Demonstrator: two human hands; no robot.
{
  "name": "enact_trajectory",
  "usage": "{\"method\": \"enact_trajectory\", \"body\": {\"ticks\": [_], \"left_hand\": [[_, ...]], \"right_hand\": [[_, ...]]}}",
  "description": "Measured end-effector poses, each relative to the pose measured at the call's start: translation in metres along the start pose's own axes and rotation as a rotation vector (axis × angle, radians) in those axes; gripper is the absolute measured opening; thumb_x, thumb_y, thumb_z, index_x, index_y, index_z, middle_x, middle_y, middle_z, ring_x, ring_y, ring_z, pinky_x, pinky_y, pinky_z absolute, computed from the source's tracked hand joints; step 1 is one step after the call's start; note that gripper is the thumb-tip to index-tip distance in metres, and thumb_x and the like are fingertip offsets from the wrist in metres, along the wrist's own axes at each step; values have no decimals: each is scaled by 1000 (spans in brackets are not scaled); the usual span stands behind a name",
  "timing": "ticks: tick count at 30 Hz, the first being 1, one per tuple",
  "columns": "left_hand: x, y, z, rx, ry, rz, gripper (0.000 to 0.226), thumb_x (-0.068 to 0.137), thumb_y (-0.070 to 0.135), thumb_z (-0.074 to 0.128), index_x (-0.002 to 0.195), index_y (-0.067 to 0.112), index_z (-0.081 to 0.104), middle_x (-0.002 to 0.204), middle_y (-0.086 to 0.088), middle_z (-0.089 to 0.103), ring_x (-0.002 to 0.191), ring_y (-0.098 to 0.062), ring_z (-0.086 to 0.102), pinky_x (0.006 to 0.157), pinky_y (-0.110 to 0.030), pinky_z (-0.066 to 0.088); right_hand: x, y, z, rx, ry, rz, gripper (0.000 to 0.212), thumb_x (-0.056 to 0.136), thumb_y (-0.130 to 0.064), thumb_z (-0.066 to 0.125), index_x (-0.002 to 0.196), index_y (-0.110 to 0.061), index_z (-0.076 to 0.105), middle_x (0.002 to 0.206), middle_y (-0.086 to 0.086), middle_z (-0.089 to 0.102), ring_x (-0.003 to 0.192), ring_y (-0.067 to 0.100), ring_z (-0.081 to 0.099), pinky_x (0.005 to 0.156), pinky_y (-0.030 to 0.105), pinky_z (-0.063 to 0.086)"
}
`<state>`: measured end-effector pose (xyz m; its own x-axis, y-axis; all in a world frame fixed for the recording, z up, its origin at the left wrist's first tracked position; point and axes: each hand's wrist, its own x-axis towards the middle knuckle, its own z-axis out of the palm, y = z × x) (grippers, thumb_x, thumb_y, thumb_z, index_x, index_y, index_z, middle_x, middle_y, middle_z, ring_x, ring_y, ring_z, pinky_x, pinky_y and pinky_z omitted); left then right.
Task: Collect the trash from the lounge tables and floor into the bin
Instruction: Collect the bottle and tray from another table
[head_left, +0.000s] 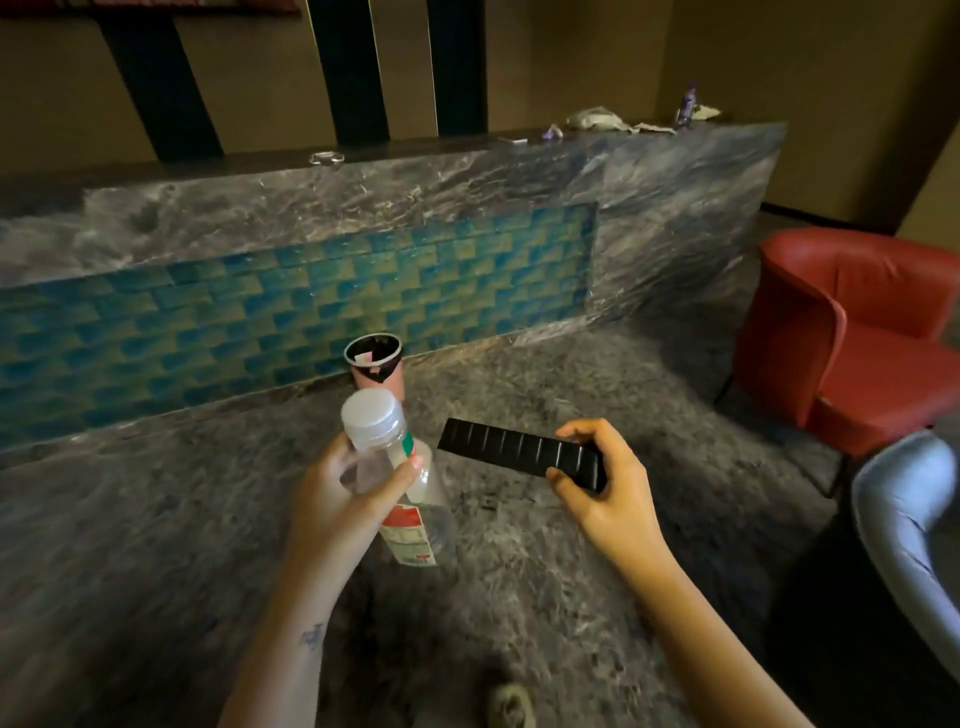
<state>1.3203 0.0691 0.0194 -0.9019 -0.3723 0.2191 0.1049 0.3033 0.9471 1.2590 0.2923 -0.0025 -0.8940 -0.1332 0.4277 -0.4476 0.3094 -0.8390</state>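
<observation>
Left forearm and right forearm are coming up from the bottom edge of the head view, both bare. Left hand (340, 501) is gripping a clear plastic bottle (411, 532) round its upper part, fingers and thumb curled about it just under the white cap; bottle is tilting, cap toward the camera, red-and-green label showing below the hand. Right hand (605, 483) is pinching one end of a black ribbed strip (514, 448) between thumb and curled fingers, the free end pointing toward the bottle but staying apart from it. Both items are being held in the air above the grey mottled floor (571, 597). Just beyond the bottle cap, a pink bin (378, 370) with a black liner is standing upright on the floor against the foot of a marbled counter (467, 182) with a blue tiled panel. On the countertop at the far right, crumpled paper (597, 118) and a small purple bottle (687, 106) are lying close together; a clear glass dish (326, 157) is sitting further left. Red armchair (857, 332) is standing at right, a pale blue seat (904, 525) nearer. Low on the floor a blurred greyish object (511, 704) is showing, possibly a shoe.
</observation>
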Motion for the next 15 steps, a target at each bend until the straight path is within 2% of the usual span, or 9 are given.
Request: {"method": "enact_trajectory", "body": {"ticks": [5, 7, 9, 12, 13, 15], "left_hand": [[197, -40, 4, 15, 59, -22, 43, 48, 63, 72, 89, 55, 63, 90, 22, 71, 83, -1, 68, 67, -23, 45], [270, -50, -5, 19, 73, -51, 46, 48, 62, 73, 91, 48, 65, 94, 16, 72, 85, -6, 69, 70, -27, 48], [339, -62, -16, 38, 107, -73, 49, 51, 57, 77, 94, 36, 67, 94, 9, 73, 87, -8, 69, 72, -25, 50], [432, -89, -38, 127, 212, -67, 32, 65, 34, 85, 88, 24, 65, 86, 5, 72, 75, 6, 65, 60, -6, 43], [463, -103, -46, 144, 244, -71, 27, 68, 29, 83, 88, 24, 65, 87, 6, 71, 74, 7, 64, 59, -6, 43], [525, -135, -61, 162, 270, -80, 28, 71, 30, 80, 94, 24, 66, 93, 7, 70, 81, 1, 66, 65, -16, 49]], "right_hand": [[182, 64, 75, 53, -10, 0, 33, 73, -3, 71, 92, -25, 54, 94, -5, 60, 91, 17, 57, 83, 49, 47], [256, 77, 107, 72, -42, -2, 34, 73, -3, 71, 90, -27, 54, 93, -7, 60, 90, 13, 58, 81, 45, 49], [328, 88, 144, 88, -83, -9, 36, 74, -3, 71, 89, -30, 53, 91, -8, 60, 87, 7, 58, 77, 38, 51], [417, 111, 211, 112, -158, -20, 34, 74, -1, 70, 90, -27, 54, 90, -5, 60, 85, 8, 58, 75, 34, 50], [445, 122, 235, 119, -181, -29, 33, 75, -1, 70, 91, -25, 54, 90, -4, 60, 86, 10, 59, 74, 32, 49], [498, 146, 284, 142, -219, -59, 33, 76, 1, 68, 92, -25, 54, 89, -5, 60, 85, 8, 58, 72, 24, 48]]}}
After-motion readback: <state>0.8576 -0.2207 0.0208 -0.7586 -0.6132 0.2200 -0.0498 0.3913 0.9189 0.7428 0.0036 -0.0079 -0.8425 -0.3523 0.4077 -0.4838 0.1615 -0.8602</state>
